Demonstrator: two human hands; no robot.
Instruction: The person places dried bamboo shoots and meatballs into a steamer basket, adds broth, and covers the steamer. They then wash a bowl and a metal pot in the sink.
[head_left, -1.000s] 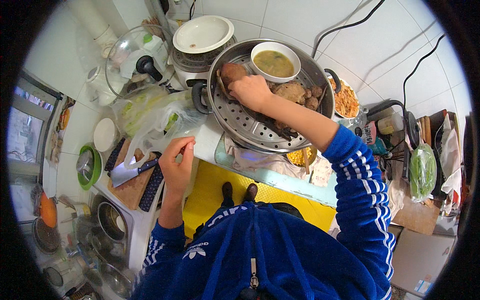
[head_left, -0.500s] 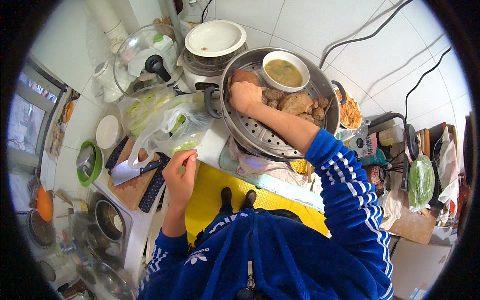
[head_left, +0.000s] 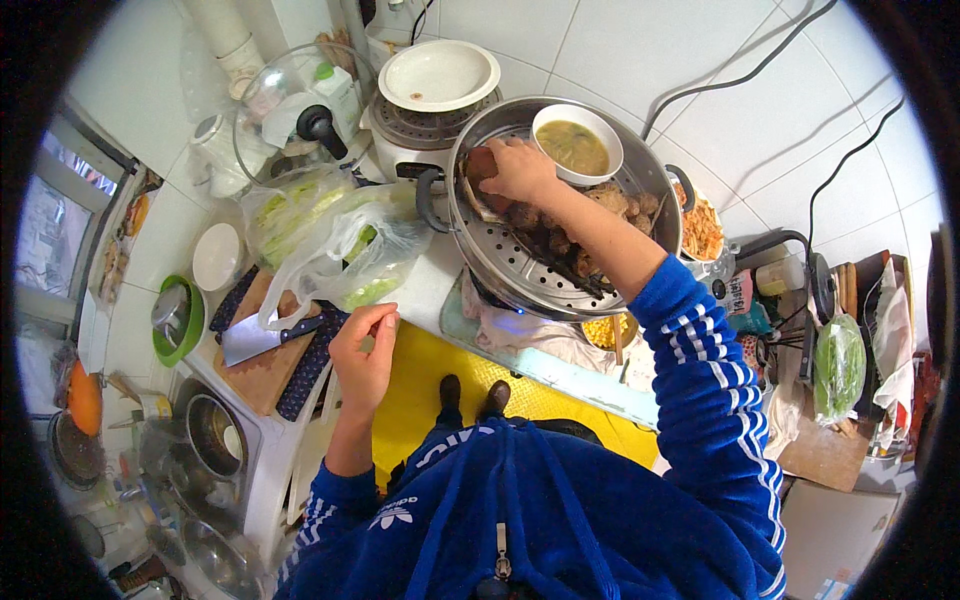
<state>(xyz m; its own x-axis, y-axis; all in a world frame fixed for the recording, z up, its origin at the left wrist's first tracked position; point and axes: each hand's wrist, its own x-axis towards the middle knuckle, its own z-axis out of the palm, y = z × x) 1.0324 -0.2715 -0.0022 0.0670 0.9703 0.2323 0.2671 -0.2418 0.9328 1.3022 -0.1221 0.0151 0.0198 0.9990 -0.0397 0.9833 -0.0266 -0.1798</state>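
Note:
My right hand (head_left: pixel 520 172) reaches into a wide steel steamer pot (head_left: pixel 672 200). Its fingers are closed over the edge of a reddish-brown piece of food (head_left: pixel 478 165) at the left side; part of that piece is hidden by the hand. Brown, lumpy cooked pieces (head_left: pixel 632 205) lie on the perforated rack (head_left: pixel 520 262), partly under my forearm. A white bowl of yellowish soup (head_left: pixel 575 148) stands on the rack behind my hand. My left hand (head_left: pixel 362 352) hovers before a clear plastic bag of green vegetables (head_left: pixel 375 245), thumb and fingers slightly apart, holding nothing visible.
A cleaver (head_left: pixel 255 340) lies on a wooden cutting board (head_left: pixel 262 385) at the left. Behind are a white dish (head_left: pixel 440 75) on a small steamer and a glass lid (head_left: pixel 250 125). Right of the pot sits a plate of orange-red food (head_left: pixel 703 228). Black cables (head_left: pixel 740 72) hang along the wall.
My right hand has shifted slightly right and up, its fingers spreading over the reddish-brown piece. Some brown pieces have shifted on the rack. My left hand has loosened a little, almost in place.

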